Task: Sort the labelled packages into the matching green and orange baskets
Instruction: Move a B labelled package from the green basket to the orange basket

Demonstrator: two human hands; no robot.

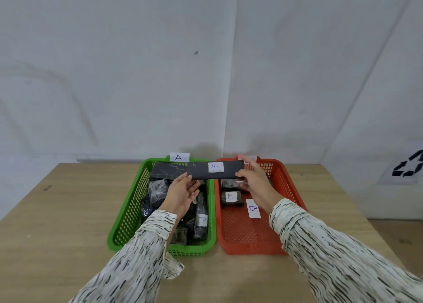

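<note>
Black, flat, long rectangular package (215,170) with a white square sticker marked "B" is held in the air across the gap between the two baskets, roughly level. Right hand (254,181) grips its right end, thumb under and fingers (246,159) curled over the top edge. Left hand (182,194) is palm-up, fingers loose and spread, fingertips just touching the package's lower left corner; not clamped on it.

Green basket (128,213), rigid plastic lattice with rounded corners, white card "A" (179,157) on its far rim. It holds a heap of black packages: one long flat one (166,170) along the far end, several small crinkled shiny film-wrapped blocks (156,191), and one upright-ish wrapped piece with a "B" sticker (202,221) near the right wall.

Orange basket (242,236), same lattice shape, touching or just beside the green one. Near half is bare mesh floor. Inside: a small black wrapped block labelled "B" (231,197), another black block (230,183) behind it partly hidden by the right hand, and a loose white paper strip marked "B" (253,208) lying flat on the mesh. Card on its far rim is mostly covered by the fingers; can't read it.

Table (57,211): pale plywood, light grain, matte. Sleeves (332,252): cream fabric with black dashed streaks. Wall behind is plain white; a black recycling symbol (409,164) on a white sheet at the right.
</note>
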